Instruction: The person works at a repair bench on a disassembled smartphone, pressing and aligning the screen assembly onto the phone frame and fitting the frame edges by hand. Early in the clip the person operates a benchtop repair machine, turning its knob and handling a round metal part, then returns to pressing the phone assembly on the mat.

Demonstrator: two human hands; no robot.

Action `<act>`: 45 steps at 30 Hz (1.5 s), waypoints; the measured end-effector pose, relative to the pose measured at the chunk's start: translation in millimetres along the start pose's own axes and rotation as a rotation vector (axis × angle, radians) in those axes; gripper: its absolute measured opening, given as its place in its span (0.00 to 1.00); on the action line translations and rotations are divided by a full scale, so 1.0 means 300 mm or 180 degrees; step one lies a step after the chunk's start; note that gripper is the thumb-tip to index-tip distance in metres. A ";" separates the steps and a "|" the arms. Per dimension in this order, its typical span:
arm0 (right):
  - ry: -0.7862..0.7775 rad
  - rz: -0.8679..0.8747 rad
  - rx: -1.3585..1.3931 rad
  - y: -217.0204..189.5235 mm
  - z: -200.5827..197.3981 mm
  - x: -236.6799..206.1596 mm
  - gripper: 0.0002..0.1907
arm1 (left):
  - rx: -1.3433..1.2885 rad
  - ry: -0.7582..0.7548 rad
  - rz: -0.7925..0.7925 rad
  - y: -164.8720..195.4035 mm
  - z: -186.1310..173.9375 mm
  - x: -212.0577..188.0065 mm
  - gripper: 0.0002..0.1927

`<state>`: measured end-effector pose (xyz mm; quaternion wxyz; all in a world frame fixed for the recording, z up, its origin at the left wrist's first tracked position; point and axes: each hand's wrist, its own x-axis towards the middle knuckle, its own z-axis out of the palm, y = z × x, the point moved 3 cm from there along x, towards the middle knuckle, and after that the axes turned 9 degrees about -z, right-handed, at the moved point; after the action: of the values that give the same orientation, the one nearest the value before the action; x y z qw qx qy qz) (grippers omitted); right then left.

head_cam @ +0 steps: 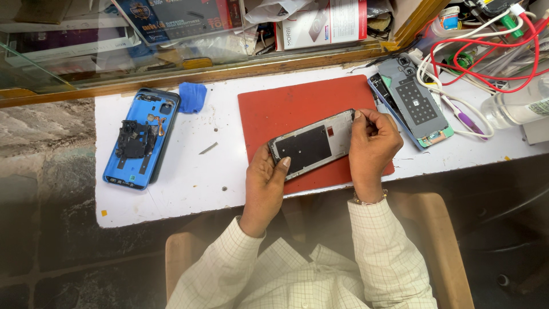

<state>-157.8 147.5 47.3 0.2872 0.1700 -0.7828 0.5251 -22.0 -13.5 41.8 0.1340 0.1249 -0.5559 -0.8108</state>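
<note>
An opened phone frame [311,143], dark inside with a grey rim, lies tilted over a red mat [286,106]. My left hand [264,183] grips its near left end, thumb on the edge. My right hand [372,146] holds the right end, with its fingertips pinched at the top right corner. A blue phone back cover [134,166] with a black plastic part [134,139] on it lies at the left of the white table [189,183].
A blue cloth [191,96] sits by the cover's top. Two more phone parts [412,103] lie right of the mat, beside white and red cables [486,51] and a clear bottle [514,106]. Boxes crowd the back shelf. A small metal piece [208,148] lies loose.
</note>
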 end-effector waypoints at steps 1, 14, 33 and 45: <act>-0.0008 -0.0028 -0.0028 -0.001 0.000 0.000 0.02 | -0.0001 0.0004 -0.0003 0.000 0.000 0.000 0.20; -0.0023 -0.0150 -0.0071 -0.014 0.001 -0.001 0.02 | 0.0006 0.0004 -0.0026 0.004 0.000 -0.001 0.19; -0.0341 -0.0943 -0.0690 -0.167 0.054 -0.050 0.03 | -0.0108 -0.0024 -0.0038 -0.006 0.008 0.005 0.19; -0.0909 -0.0923 0.0369 -0.387 0.126 -0.145 0.04 | 0.0182 -0.0015 0.0187 0.020 0.002 0.000 0.10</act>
<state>-68.4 66.0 93.4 0.2356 0.3698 -0.7515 0.4930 -21.8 -15.1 47.7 0.1528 0.1104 -0.5826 -0.7906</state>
